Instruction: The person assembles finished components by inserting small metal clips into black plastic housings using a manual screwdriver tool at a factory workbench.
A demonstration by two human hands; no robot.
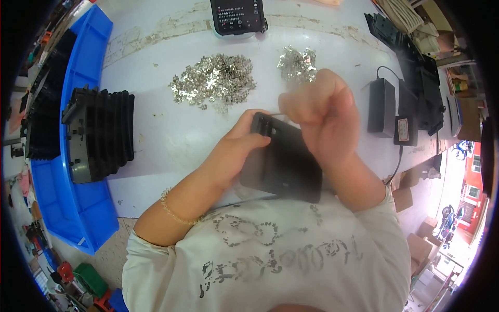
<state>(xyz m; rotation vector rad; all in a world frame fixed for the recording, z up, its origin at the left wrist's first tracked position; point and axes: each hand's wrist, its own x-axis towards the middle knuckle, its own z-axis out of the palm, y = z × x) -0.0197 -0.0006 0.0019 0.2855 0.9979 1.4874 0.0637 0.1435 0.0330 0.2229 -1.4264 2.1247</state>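
My left hand (244,136) is closed around the upper left edge of a flat black plastic housing (291,158), its thumb pressed near the slotted end. The housing lies tilted just in front of my shirt. Above its right side is my right hand (330,106), blurred, with curled fingers drawn together; whatever they may pinch is too small or hidden. Just beyond those fingers sits a small heap of shiny metal pieces (297,63). A larger heap of similar small metal pieces (215,79) spreads farther left on the white table (161,132).
Stacked black housings (101,134) lean against a blue plastic bin (78,208) at the left. A phone (237,18) stands at the far side. On the right are a black power adapter (381,106), a cable and more black housings (423,88).
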